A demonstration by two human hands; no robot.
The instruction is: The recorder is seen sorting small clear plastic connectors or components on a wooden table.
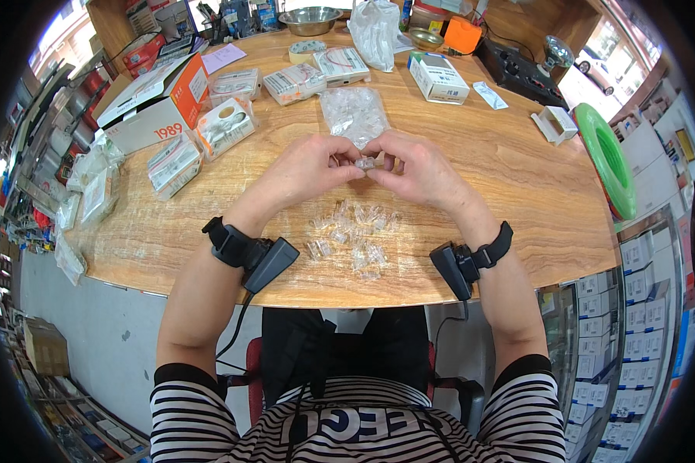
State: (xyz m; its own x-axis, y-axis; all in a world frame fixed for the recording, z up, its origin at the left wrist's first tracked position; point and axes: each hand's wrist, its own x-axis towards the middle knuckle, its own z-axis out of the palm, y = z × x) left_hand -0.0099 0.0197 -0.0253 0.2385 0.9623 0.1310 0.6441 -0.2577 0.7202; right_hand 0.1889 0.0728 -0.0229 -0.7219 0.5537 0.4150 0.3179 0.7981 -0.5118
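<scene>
Between my two hands, above the wooden table, is a small clear plastic connector piece, perhaps a modular plug. The thumb and fingertips of my left hand pinch its left end. On its right end, the thumb and forefinger of my right hand close in the same way. Just beyond my fingers lies a clear plastic bag with many similar pieces in it. Nearer my body, a loose scatter of clear connectors covers a patch of the tabletop between my forearms.
At left stand an orange and white carton and several plastic-wrapped packets. A white box, a small open carton and a green ring are at right. Behind are a tape roll and a metal bowl.
</scene>
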